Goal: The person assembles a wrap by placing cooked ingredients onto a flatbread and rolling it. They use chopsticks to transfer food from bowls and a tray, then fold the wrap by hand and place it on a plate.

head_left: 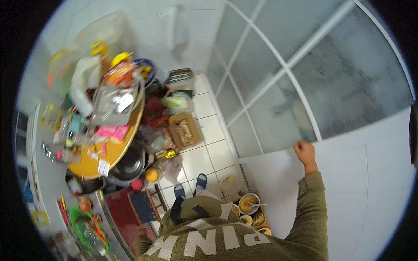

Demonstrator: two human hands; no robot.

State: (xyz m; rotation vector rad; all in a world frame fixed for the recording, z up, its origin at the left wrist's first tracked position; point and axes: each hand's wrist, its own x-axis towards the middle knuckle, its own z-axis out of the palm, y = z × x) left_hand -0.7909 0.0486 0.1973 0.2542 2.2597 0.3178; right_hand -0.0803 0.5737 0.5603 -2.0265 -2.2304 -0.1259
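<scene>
My right hand [305, 153] is raised at the end of a green sleeve, its fingers curled closed. It is beside the lower edge of a frosted glass panel [291, 112] with white frame bars. Whether it touches the frame, or has anything inside the fingers, I cannot make out. Low on the left, my left hand [143, 233] shows only as a blurred patch next to my sweater, near a small dark-seated stool [143, 205]; its fingers are hidden.
A round yellow table [119, 152] on the left is crowded with bags, bottles and a plastic tray. Below it are a dark pot [128, 163], a cardboard box [185, 130] and plastic bags. Several bowls of food [249, 203] stand at my lower right. White tiles [213, 130] cover the floor.
</scene>
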